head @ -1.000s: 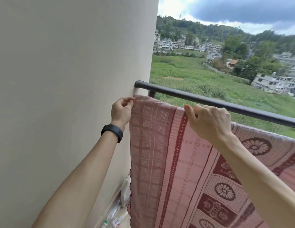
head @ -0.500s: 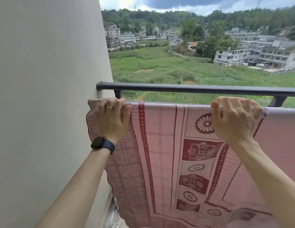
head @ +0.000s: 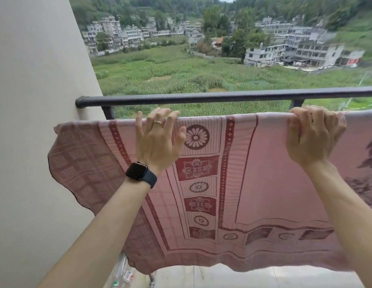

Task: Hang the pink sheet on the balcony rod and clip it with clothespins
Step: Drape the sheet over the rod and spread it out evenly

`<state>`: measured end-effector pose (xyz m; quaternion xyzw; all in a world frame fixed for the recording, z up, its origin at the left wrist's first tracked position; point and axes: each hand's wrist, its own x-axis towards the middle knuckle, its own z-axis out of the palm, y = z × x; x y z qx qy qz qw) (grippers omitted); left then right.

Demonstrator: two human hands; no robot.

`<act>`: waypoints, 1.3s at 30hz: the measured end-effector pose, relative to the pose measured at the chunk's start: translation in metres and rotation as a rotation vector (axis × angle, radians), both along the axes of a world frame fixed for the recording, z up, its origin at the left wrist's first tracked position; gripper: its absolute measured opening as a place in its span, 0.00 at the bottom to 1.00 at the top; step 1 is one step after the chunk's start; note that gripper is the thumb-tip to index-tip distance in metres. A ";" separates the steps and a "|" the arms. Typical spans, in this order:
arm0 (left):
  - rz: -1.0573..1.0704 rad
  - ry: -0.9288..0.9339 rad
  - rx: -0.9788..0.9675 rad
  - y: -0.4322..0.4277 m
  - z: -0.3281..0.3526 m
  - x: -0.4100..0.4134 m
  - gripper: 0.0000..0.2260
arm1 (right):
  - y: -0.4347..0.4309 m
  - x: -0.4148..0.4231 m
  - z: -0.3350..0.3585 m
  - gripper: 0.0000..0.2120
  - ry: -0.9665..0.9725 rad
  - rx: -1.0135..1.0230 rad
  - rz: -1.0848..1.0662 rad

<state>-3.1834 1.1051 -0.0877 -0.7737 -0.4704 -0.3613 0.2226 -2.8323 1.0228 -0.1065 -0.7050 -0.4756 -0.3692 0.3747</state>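
- Hanging by its top fold just below the black rail (head: 201, 98), the pink sheet (head: 264, 173) is unclipped.
- Left hand (head: 158, 140) fingers lie spread on the fold; right hand (head: 313, 138) fingers grip it.
- Risk: wind may slide it off.

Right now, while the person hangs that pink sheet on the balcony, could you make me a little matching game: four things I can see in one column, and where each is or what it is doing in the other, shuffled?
Things:
1. left hand
2. right hand
3. dark rail
4. black watch

States:
A. bare, nothing hangs on it
B. fingers curled over the top fold of the pink sheet
C. strapped on the left wrist
D. fingers spread, laid on the sheet's top edge

Pairs: 1-D, 2-B, 3-A, 4-C.
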 end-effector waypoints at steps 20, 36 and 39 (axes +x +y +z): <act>0.076 -0.070 -0.023 -0.049 0.020 0.233 0.25 | -0.092 0.252 0.031 0.20 0.077 -0.387 0.088; -0.088 0.118 0.091 -0.095 0.021 0.462 0.16 | -0.105 0.336 0.029 0.23 0.021 -0.372 -0.004; -0.085 0.095 0.145 -0.090 0.022 0.463 0.15 | -0.110 0.349 0.033 0.22 -0.053 -0.351 0.100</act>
